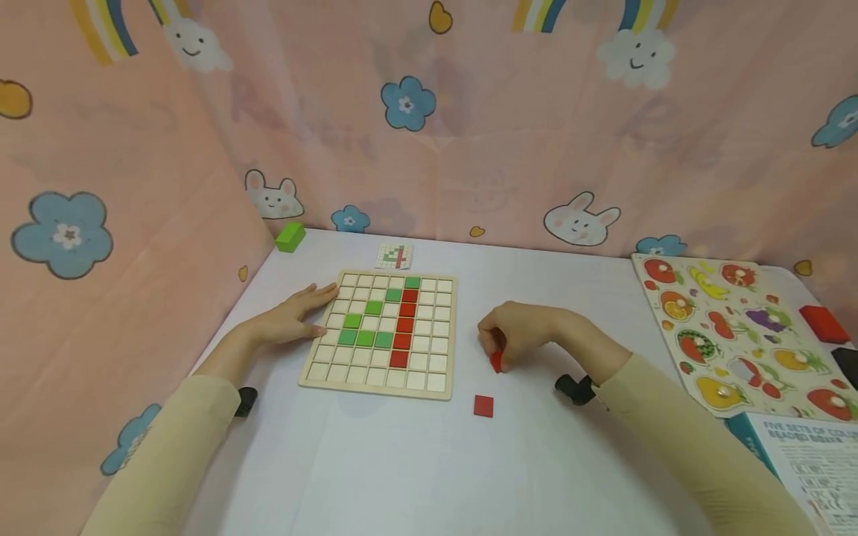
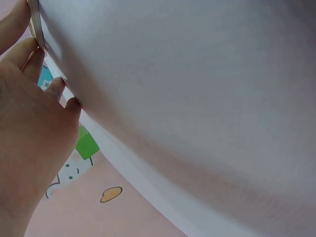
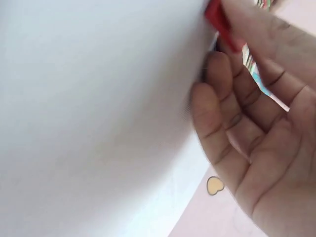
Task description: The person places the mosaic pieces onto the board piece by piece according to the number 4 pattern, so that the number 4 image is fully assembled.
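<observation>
A wooden grid board (image 1: 375, 388) lies on the white table with green tiles (image 1: 365, 339) and a column of red tiles (image 1: 405, 325) among white squares. My left hand (image 1: 288, 316) rests at the board's left edge, fingers straight and touching it; the left wrist view shows this hand (image 2: 34, 108) against the edge too. To the right of the board, my right hand (image 1: 523, 331) pinches a red tile (image 1: 497, 362) just at the tabletop. That tile (image 3: 220, 24) is tilted between thumb and fingers in the right wrist view. Another red tile (image 1: 483, 406) lies flat nearer the front.
A small pattern card (image 1: 394, 256) lies behind the board. At the back left stands a green block (image 1: 290, 237). On the right are a fruit puzzle board (image 1: 731, 335), a red block (image 1: 824, 324) and a printed box (image 1: 804, 461). Patterned cloth (image 1: 469, 149) hangs behind.
</observation>
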Demonstrator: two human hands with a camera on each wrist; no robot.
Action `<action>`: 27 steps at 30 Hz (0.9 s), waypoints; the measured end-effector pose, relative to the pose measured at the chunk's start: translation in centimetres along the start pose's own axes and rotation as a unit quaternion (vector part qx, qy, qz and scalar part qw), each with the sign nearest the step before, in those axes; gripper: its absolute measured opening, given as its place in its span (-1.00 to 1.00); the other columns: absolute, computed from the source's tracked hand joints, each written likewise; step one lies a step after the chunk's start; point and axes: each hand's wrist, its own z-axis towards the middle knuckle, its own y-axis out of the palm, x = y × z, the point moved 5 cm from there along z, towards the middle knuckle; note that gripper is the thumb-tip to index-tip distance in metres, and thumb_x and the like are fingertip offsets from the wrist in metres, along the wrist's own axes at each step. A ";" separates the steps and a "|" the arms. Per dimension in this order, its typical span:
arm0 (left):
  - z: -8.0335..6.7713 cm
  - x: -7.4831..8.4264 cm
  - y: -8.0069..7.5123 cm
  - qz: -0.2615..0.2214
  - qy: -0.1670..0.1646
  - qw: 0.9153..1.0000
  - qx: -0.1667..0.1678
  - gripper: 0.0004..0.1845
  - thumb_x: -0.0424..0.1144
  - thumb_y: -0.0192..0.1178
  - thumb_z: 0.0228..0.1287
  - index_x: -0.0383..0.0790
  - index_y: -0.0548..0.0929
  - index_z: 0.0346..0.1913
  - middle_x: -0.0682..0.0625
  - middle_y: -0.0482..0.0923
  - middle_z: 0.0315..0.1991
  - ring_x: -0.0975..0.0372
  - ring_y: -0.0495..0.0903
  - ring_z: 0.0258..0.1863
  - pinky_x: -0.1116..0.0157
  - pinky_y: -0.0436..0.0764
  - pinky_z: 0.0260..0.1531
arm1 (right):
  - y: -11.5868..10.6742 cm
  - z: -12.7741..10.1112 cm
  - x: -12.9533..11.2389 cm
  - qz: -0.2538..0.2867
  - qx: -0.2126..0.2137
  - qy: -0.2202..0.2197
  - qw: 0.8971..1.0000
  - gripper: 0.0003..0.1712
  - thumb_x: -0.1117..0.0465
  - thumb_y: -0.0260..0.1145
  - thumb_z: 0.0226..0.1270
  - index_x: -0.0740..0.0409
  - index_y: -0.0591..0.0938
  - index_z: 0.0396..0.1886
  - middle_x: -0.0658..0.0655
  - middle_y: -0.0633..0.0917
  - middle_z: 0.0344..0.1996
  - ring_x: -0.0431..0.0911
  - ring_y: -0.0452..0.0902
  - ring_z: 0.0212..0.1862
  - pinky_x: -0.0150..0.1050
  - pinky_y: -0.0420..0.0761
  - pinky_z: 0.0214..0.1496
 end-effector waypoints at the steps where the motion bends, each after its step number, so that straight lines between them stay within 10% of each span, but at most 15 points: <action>1: 0.0 0.0 0.0 -0.001 0.000 1.000 0.000 -0.14 -0.16 0.20 0.31 -0.15 0.01 0.58 -0.14 -0.13 0.63 -0.23 -0.35 0.60 -0.37 -0.24 0.46 | -0.1 0.0 -0.1 -0.002 0.002 0.000 1.000 -0.76 0.33 0.53 -0.01 0.01 0.61 -0.48 -0.05 0.59 -0.52 -0.17 0.46 -0.34 -0.32 0.50 -0.26; 12: 0.1 0.0 0.0 0.000 0.004 1.000 0.000 -0.14 -0.17 0.20 0.31 -0.15 0.01 0.58 -0.15 -0.13 0.63 -0.23 -0.35 0.60 -0.37 -0.24 0.46 | -1.6 1.1 -4.0 0.077 0.097 0.003 0.992 -0.83 0.28 0.52 0.06 0.07 0.64 -0.45 -0.02 0.56 -0.61 -0.19 0.43 -0.50 -0.38 0.40 -0.42; 27: 0.1 -0.1 0.0 -0.001 0.004 1.000 0.000 -0.14 -0.17 0.20 0.31 -0.15 0.01 0.58 -0.14 -0.13 0.63 -0.23 -0.35 0.60 -0.37 -0.24 0.46 | 2.1 5.2 -10.3 0.118 0.157 -0.036 0.980 -0.88 0.38 0.44 0.12 0.08 0.72 -0.41 -0.02 0.71 -0.52 -0.23 0.54 -0.41 -0.43 0.53 -0.34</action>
